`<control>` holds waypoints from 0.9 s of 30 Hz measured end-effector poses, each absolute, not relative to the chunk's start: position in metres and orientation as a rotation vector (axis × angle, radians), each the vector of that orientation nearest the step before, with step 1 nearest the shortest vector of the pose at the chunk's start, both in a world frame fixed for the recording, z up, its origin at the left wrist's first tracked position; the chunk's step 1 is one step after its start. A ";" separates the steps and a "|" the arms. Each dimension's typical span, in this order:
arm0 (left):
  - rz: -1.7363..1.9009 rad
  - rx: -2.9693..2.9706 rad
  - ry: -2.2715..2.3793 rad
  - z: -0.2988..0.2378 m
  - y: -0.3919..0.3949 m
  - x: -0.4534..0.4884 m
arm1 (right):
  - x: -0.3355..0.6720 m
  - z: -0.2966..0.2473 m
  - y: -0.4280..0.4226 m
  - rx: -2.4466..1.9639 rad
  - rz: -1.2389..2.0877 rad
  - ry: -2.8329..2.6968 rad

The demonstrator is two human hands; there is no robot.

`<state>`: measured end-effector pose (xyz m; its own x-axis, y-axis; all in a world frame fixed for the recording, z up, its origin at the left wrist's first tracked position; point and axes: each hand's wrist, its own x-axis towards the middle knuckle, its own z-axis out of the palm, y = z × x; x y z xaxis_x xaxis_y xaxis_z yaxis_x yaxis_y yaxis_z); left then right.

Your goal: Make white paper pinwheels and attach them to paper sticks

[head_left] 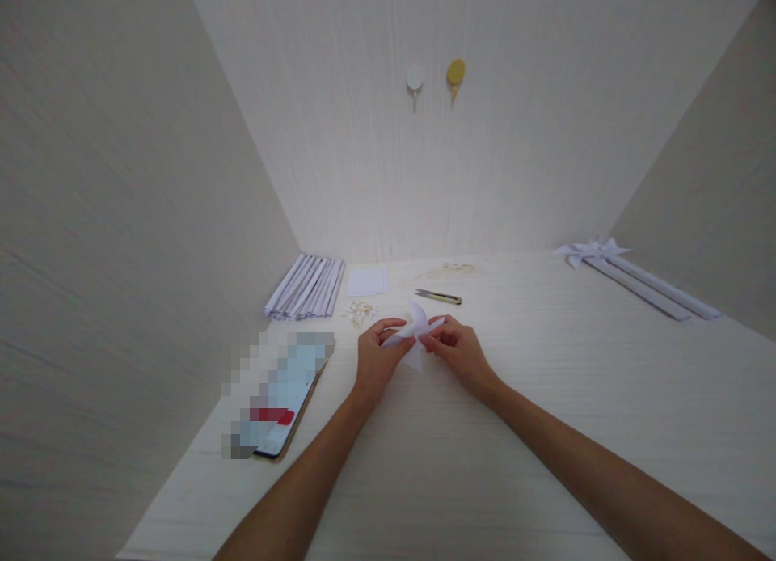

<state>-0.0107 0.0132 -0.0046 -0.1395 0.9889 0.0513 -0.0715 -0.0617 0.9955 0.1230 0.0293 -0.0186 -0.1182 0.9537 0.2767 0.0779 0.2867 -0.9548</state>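
Note:
A white paper pinwheel (pixel 417 322) with curled blades is held between both hands, over the middle of the table. My left hand (pixel 380 352) pinches its left side between thumb and fingers. On the other side, my right hand (pixel 456 347) is closed on the right part of the paper, fingertips near its centre. Just beyond the hands lies a pair of thread snips (pixel 439 297). Left of them is a little heap of small white and tan pieces (pixel 361 310), too small to name. The centre of the pinwheel is partly covered by fingers.
Rolled white paper sticks (pixel 306 288) lie stacked at the back left, beside square white paper sheets (pixel 367 282). A phone (pixel 291 395), partly pixelated, lies at left. Finished pinwheels (pixel 592 251) on paper sticks rest at the far right. Two hooks, white (pixel 415 78) and yellow (pixel 456 72), are on the wall.

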 end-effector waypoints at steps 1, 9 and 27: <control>1.383 1.133 1.211 -0.005 0.013 -0.011 | 0.123 -0.019 0.029 -1.010 1.022 -1.477; 1.369 1.261 1.176 -0.002 0.012 -0.010 | 0.123 -0.023 0.029 -1.005 0.907 -1.511; 1.360 1.274 1.259 0.003 0.010 -0.008 | 0.119 -0.020 0.020 -0.965 0.702 -1.652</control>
<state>-0.0082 0.0099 0.0031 -0.1056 0.9869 0.1218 0.0453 -0.1176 0.9920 0.1192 0.0198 -0.0196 -0.1253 0.8642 0.4873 0.2489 0.5028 -0.8278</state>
